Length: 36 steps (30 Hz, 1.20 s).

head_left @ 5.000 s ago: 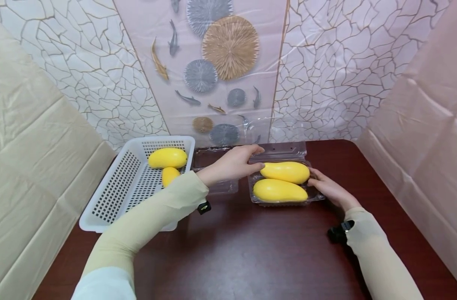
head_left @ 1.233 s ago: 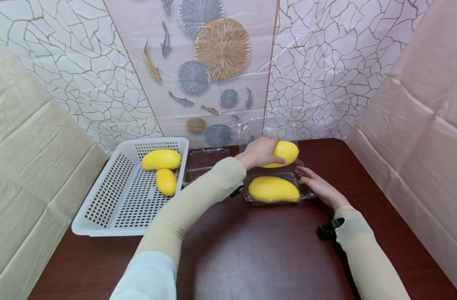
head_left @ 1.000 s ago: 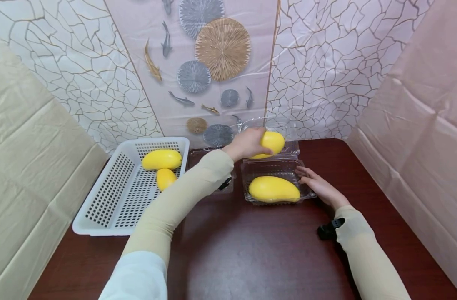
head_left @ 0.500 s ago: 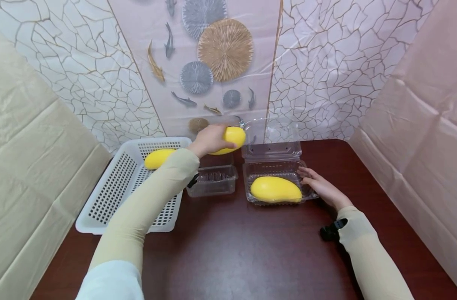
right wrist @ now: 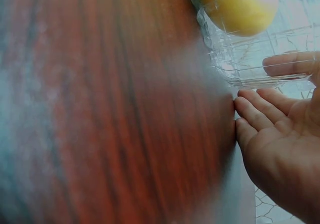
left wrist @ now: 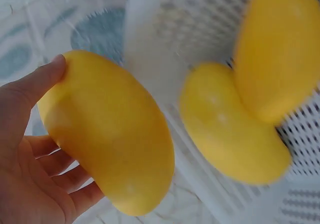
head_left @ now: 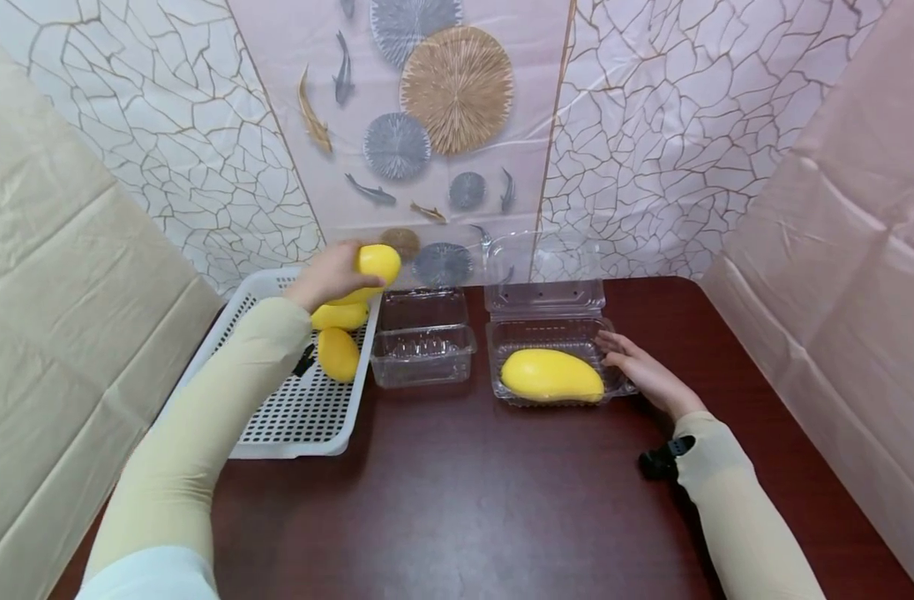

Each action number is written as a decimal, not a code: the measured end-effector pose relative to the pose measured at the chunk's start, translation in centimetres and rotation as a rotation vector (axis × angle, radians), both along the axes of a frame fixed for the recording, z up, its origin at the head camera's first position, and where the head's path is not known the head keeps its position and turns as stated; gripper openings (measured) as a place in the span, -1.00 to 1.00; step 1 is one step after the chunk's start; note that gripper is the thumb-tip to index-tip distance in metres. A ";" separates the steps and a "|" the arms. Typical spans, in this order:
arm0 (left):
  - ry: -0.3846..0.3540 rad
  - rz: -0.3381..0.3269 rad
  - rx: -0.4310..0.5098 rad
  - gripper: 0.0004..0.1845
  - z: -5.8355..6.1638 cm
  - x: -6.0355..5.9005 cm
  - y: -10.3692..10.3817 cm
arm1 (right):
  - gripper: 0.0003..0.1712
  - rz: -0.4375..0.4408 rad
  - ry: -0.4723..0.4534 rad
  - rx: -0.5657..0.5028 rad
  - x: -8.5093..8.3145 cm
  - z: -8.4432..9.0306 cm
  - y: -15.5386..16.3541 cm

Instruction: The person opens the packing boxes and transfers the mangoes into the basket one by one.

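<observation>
My left hand [head_left: 325, 275] holds a yellow mango [head_left: 379, 262] above the far right corner of the white perforated basket [head_left: 299, 421]. In the left wrist view, thumb and fingers lie round one end of this mango [left wrist: 110, 134]. Inside the basket are two more mangoes, one at the back [head_left: 340, 317] and one in front of it [head_left: 338, 356]. One mango [head_left: 552, 376] lies in the near part of a clear plastic clamshell box [head_left: 512, 335] with its lid raised. My right hand [head_left: 647, 377] rests at the box's right side, fingers [right wrist: 260, 108] nearly straight beside its wall.
Between basket and box stands a second clear clamshell [head_left: 422, 369], open, nothing in it. The dark red-brown table [head_left: 457, 508] extends toward me. A patterned sheet [head_left: 457, 92] hangs behind, and cloth walls [head_left: 824, 275] flank both sides.
My left hand has lifted one of the two mangoes out of the right clamshell and carried it left, over the basket. My right hand stays at the box's right side.
</observation>
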<state>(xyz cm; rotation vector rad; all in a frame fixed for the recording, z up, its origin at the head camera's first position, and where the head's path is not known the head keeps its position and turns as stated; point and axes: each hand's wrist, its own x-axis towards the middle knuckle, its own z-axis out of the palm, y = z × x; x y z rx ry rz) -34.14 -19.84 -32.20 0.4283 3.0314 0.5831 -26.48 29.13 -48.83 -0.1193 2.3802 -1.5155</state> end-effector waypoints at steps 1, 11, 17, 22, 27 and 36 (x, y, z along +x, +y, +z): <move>-0.008 0.021 0.004 -0.20 0.1 0.2 -0.7 | -0.23 0.002 -0.001 -0.002 0.0 0.0 0.0; -0.018 0.161 -0.035 -0.21 0.7 1.6 -6.7 | -0.24 0.011 0.004 0.010 -0.2 0.1 0.1; -0.026 0.241 -0.016 -0.20 0.4 2.3 -9.0 | -0.25 0.011 0.007 0.002 -0.2 0.0 0.1; -0.034 0.264 -0.021 -0.21 -0.2 2.9 -10.1 | -0.24 0.004 -0.001 0.000 -0.3 0.0 0.0; -0.080 0.270 -0.039 -0.18 -1.3 3.5 -10.6 | -0.24 0.005 -0.006 -0.002 -0.1 0.0 -0.1; -0.156 0.260 -0.013 -0.17 -3.6 4.1 -11.2 | -0.25 0.012 -0.006 0.002 0.0 0.1 -0.2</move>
